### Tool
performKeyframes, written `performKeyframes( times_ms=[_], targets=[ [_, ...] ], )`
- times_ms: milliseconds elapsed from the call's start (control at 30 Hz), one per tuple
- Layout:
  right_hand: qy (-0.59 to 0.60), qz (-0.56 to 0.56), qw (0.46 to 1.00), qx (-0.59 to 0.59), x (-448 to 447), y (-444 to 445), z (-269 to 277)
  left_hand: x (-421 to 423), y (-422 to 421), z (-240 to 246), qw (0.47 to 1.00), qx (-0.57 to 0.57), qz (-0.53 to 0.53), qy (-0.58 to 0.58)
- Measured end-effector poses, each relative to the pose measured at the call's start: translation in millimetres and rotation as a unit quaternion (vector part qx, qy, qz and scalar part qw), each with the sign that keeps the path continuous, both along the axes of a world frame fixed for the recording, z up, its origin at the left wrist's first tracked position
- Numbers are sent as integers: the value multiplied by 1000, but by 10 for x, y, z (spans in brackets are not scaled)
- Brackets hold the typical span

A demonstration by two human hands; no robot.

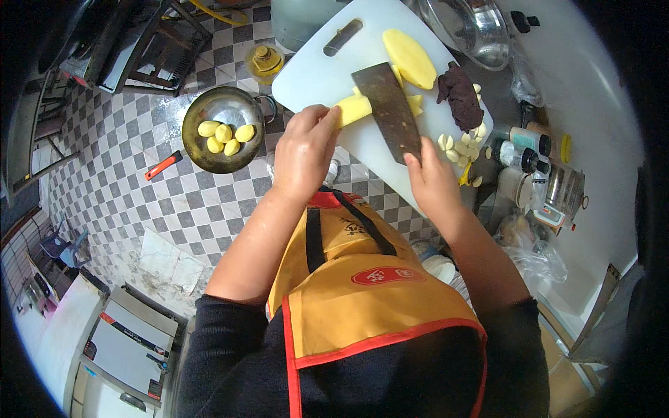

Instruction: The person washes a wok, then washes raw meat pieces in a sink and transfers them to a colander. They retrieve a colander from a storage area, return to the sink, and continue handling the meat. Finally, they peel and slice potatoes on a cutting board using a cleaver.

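Observation:
My left hand (308, 149) pinches the near end of a cut piece of peeled potato (354, 111) on a white plastic cutting board (313, 73). In my right hand (436, 180) is a dark-bladed cleaver (387, 107), gripped by its near end. The blade lies across the potato piece and hides part of it; more cut potato (414, 103) shows just past the blade. Another large piece of peeled potato (409, 58) rests farther up the board. A lump of dark red meat (461, 99) sits near the right edge, with peeled garlic cloves (464, 149) beside it.
At left stands a wok (198, 157) with a red handle (163, 165), holding several peeled potatoes (223, 133). Behind it is a jar of yellow liquid (265, 62). Beyond the board is a metal bowl (468, 31). Several jars (517, 157) and plastic bags (533, 256) line the right side.

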State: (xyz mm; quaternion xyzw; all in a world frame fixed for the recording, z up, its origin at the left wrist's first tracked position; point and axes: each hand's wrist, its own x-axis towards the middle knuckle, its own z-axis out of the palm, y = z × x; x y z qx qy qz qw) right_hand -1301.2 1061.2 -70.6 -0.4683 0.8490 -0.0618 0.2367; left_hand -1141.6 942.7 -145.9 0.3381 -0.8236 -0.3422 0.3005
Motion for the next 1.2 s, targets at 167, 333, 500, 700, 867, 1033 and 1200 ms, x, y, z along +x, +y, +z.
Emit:
performKeyframes(
  times_ms=[167, 333, 500, 700, 867, 1033, 1200],
  targets=[
    [42, 91, 995, 7, -11, 56, 452, 15, -79, -21, 999, -42, 23, -2],
    [49, 140, 986, 77, 83, -67, 572, 20, -75, -48, 998, -41, 37, 6],
    [45, 127, 980, 144, 147, -196, 300, 30, -63, -70, 999, -39, 24, -4],
    [40, 109, 991, 72, 115, -31, -37, 3, -51, -64, 999, -36, 5, 1],
    [-5, -15, 999, -50, 10, 335, 127, -125, -58, -12, 999, -27, -13, -18],
    [-91, -238, 965, -66, -276, 570, 351, -342, -73, 141, 995, -77, 1, -59],
    [-197, -362, 905, -103, -585, 802, 483, -647, -75, 164, 992, -87, -68, -56]
  ],
)
